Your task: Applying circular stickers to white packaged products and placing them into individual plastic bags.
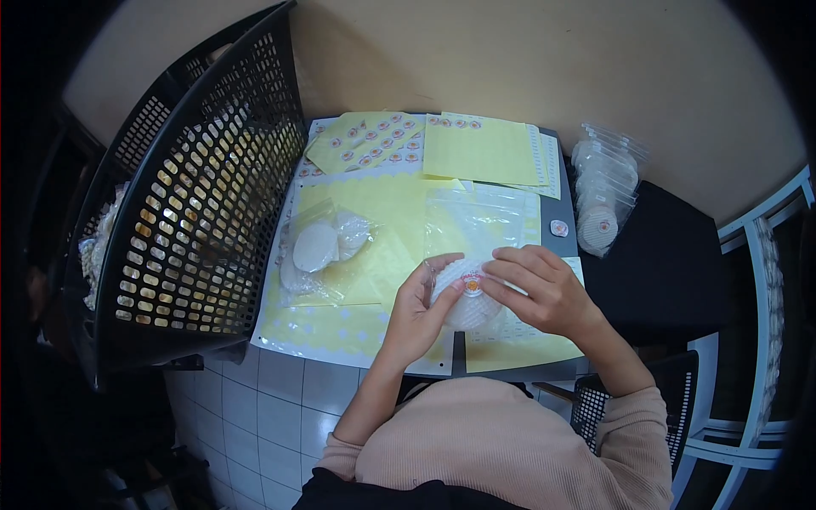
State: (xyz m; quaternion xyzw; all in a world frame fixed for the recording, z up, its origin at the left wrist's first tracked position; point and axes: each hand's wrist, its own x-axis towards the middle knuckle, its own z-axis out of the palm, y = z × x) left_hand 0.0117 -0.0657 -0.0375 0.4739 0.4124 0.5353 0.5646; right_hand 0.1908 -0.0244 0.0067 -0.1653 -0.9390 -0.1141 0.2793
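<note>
My left hand (421, 306) holds a clear plastic bag (472, 217) with a white, textured round pad (472, 312) inside. A round sticker (473, 285) with an orange centre sits on the bag over the pad, and my left thumb lies at its left edge. The fingers of my right hand (532, 290) touch the bag at the sticker's right side; whether they grip it is not clear. Left of my hands, more white pads (315, 247) lie in clear bags on yellow sheets. A loose sticker (559, 228) lies near the table's right edge.
A tall black perforated plastic basket (210, 210) with bagged items stands at the left. Sticker sheets (376, 143) and yellow backing sheets (481, 153) lie at the table's back. Overlapping bagged pads (599, 217) rest on a black surface (656, 274) at the right, near a black chair (682, 382).
</note>
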